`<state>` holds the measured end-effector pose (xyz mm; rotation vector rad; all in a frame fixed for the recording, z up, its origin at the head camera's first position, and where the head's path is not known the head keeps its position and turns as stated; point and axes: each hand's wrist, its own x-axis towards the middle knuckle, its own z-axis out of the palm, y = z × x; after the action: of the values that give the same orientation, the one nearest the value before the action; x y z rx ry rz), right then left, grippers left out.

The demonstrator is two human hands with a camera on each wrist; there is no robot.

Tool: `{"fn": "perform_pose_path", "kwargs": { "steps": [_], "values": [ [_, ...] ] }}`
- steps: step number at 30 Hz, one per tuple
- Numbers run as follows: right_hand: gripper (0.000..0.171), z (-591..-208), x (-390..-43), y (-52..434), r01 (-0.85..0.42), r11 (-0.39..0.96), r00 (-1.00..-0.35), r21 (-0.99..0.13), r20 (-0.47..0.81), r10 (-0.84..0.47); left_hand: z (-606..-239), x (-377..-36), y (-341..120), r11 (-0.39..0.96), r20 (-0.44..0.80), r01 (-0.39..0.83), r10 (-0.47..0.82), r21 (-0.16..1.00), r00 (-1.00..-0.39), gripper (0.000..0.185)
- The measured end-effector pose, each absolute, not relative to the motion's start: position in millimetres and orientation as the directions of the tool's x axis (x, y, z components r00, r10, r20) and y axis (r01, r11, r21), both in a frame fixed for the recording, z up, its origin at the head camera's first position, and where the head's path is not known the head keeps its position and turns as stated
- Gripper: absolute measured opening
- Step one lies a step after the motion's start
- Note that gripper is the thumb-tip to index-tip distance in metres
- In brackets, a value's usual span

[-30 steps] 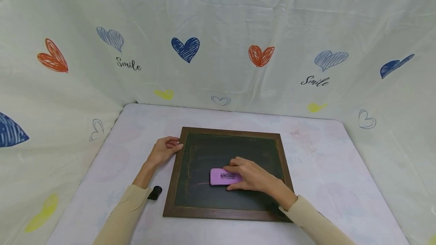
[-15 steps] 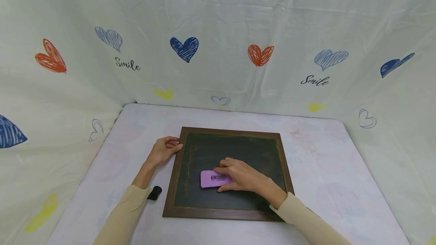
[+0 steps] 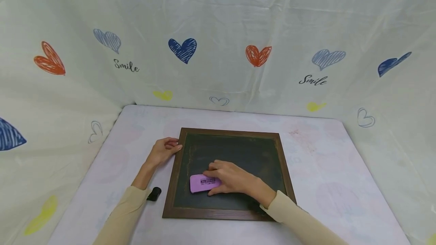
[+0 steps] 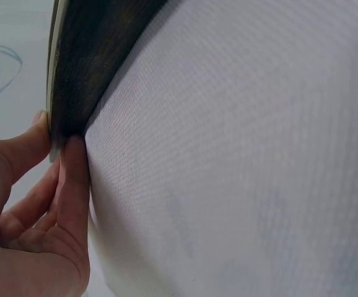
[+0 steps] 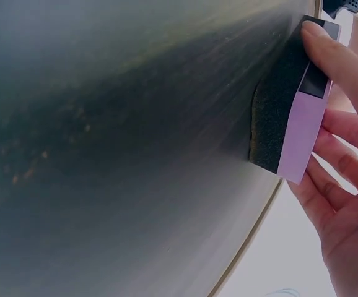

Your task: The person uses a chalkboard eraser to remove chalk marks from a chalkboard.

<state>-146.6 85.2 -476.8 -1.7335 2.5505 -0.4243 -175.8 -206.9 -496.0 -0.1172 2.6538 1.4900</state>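
A small chalkboard with a brown wooden frame lies flat on the table. My right hand grips a purple eraser by its sides, over the lower left part of the dark surface. In the right wrist view the eraser's dark felt faces the board and touches it, the thumb on one edge and the fingers along the other. At the frame's left edge my left hand pinches the wood. The left wrist view shows the thumb on the frame's face and a finger at its underside.
A pale, pinkish-white cloth covers the table. Behind and beside it hangs a white curtain printed with hearts and "Smile". A black wrist device sits by the left sleeve. Faint yellowish marks run along the board's left side.
My right hand has slid the eraser leftward and slightly toward the board's near edge. The left hand has kept its hold on the frame, and the board stays in place.
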Motion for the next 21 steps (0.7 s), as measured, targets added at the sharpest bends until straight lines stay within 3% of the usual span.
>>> {"fn": "perform_pose_path", "kwargs": {
  "steps": [21],
  "values": [
    [0.057, -479, -147, 106, -0.890, 0.372, -0.415, -0.265, 0.130, -0.900, -502, -176, -210, 0.518, -0.103, -0.097, -0.017, 0.850, -0.995, 0.040]
  ]
}}
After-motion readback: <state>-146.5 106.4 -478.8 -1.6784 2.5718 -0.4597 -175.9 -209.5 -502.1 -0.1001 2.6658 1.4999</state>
